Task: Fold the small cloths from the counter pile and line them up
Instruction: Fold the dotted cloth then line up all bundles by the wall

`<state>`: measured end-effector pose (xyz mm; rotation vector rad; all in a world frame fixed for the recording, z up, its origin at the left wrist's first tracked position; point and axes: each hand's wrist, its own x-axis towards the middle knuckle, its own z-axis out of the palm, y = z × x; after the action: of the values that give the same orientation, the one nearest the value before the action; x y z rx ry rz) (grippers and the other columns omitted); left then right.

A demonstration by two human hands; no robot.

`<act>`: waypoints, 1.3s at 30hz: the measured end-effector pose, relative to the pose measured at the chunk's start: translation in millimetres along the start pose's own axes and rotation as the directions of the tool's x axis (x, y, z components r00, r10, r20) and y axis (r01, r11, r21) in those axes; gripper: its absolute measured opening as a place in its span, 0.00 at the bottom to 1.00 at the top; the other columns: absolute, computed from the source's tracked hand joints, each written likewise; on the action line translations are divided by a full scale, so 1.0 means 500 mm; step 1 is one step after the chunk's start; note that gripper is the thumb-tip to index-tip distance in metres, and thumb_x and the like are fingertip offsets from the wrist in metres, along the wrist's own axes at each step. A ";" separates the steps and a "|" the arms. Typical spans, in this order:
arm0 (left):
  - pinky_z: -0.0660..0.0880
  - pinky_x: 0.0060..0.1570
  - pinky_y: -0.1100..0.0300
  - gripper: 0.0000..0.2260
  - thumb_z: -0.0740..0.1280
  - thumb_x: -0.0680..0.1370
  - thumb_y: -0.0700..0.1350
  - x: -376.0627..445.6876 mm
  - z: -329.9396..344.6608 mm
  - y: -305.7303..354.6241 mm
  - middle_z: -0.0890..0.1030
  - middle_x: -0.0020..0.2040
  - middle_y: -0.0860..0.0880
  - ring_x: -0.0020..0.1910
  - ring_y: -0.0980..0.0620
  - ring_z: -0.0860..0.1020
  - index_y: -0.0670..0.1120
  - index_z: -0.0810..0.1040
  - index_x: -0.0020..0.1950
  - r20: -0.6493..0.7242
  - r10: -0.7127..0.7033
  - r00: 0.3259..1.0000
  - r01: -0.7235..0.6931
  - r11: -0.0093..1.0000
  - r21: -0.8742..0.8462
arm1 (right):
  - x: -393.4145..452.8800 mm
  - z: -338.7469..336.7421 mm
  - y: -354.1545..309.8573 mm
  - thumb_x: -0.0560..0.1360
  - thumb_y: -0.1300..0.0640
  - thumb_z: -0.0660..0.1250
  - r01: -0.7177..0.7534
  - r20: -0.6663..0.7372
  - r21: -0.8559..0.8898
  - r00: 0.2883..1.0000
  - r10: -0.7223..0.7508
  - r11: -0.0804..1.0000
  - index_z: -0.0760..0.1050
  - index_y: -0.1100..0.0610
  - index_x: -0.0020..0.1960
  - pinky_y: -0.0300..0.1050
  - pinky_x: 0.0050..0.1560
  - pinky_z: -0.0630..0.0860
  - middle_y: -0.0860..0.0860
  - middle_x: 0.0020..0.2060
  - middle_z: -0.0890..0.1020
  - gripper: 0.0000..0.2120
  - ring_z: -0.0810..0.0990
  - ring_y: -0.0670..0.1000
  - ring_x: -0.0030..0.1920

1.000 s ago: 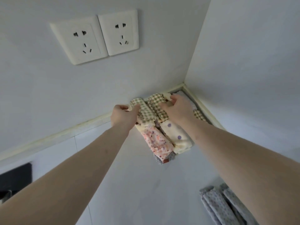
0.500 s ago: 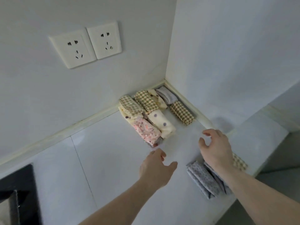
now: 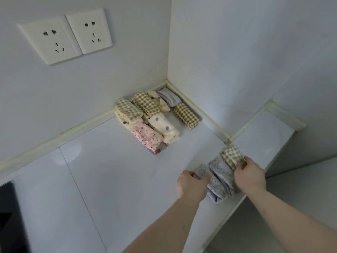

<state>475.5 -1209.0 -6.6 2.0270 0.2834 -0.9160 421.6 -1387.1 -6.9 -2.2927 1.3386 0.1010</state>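
- Table [image 3: 113,179], white and glossy, runs into the wall corner; your work sits at its two ends, the corner and the near right edge.
- Folded cloths [image 3: 155,117] are already lined up in the corner, checked, dotted and floral rolls packed side by side in two rows.
- Grey floral cloths [image 3: 221,178] lie bundled at the right edge, with a checked cloth [image 3: 231,155] touching their far end.
- Your left hand [image 3: 193,187] grips the left side of the grey bundle, fingers curled onto it.
- Your right hand [image 3: 249,173] pinches the checked cloth where it meets the grey ones.
- Judging by this, you are taking up the remaining batch; next you would need to carry it to the corner and set each piece parallel in the open gap.
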 end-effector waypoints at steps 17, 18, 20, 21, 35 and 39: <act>0.79 0.39 0.60 0.11 0.71 0.80 0.45 0.022 -0.327 0.091 0.83 0.50 0.53 0.44 0.56 0.82 0.49 0.72 0.60 -0.369 0.213 0.905 -0.368 0.826 -0.426 | 0.065 -0.054 -0.346 0.68 0.60 0.81 -0.016 0.387 0.571 0.887 -0.252 0.821 0.80 0.55 0.55 0.47 0.52 0.81 0.52 0.49 0.87 0.18 0.86 0.52 0.49; 0.80 0.41 0.57 0.13 0.71 0.80 0.46 0.040 -0.353 0.102 0.83 0.50 0.53 0.45 0.55 0.82 0.49 0.71 0.61 -0.395 0.207 0.895 -0.377 0.824 -0.423 | 0.068 -0.047 -0.379 0.67 0.59 0.82 -0.009 0.411 0.596 0.862 -0.296 0.803 0.80 0.52 0.55 0.50 0.57 0.81 0.52 0.51 0.87 0.19 0.86 0.53 0.51; 0.82 0.47 0.52 0.15 0.72 0.80 0.47 0.080 -0.387 0.114 0.83 0.51 0.52 0.46 0.53 0.83 0.48 0.70 0.62 -0.406 0.176 0.897 -0.360 0.824 -0.438 | 0.072 -0.026 -0.434 0.66 0.57 0.83 0.037 0.452 0.610 0.804 -0.386 0.791 0.79 0.48 0.53 0.52 0.61 0.80 0.49 0.52 0.87 0.20 0.86 0.52 0.52; 0.83 0.49 0.51 0.15 0.72 0.80 0.47 0.103 -0.394 0.115 0.83 0.51 0.52 0.46 0.52 0.83 0.48 0.70 0.63 -0.394 0.154 0.906 -0.337 0.827 -0.451 | 0.070 -0.012 -0.456 0.66 0.56 0.83 0.070 0.466 0.597 0.781 -0.416 0.799 0.79 0.47 0.54 0.52 0.61 0.80 0.49 0.53 0.86 0.20 0.86 0.51 0.52; 0.79 0.48 0.50 0.31 0.78 0.69 0.65 0.171 -0.386 0.085 0.77 0.56 0.52 0.51 0.53 0.78 0.52 0.69 0.62 -0.514 0.139 0.847 -0.253 0.954 -0.159 | 0.043 0.037 -0.441 0.71 0.35 0.75 0.454 0.133 0.344 0.843 -0.521 0.822 0.75 0.50 0.67 0.42 0.55 0.76 0.44 0.57 0.80 0.31 0.79 0.46 0.53; 0.75 0.44 0.55 0.25 0.77 0.72 0.60 0.094 -0.370 0.079 0.73 0.59 0.53 0.51 0.52 0.76 0.52 0.69 0.61 -0.590 0.155 0.792 -0.326 0.925 -0.196 | 0.051 -0.018 -0.364 0.79 0.43 0.66 0.354 0.095 0.314 0.911 -0.401 0.881 0.79 0.48 0.56 0.40 0.41 0.72 0.47 0.53 0.82 0.11 0.79 0.47 0.45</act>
<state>620.9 -1092.4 50.4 1.9550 0.4368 -0.0746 585.4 -1337.6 60.2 -2.1930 0.7479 -0.0433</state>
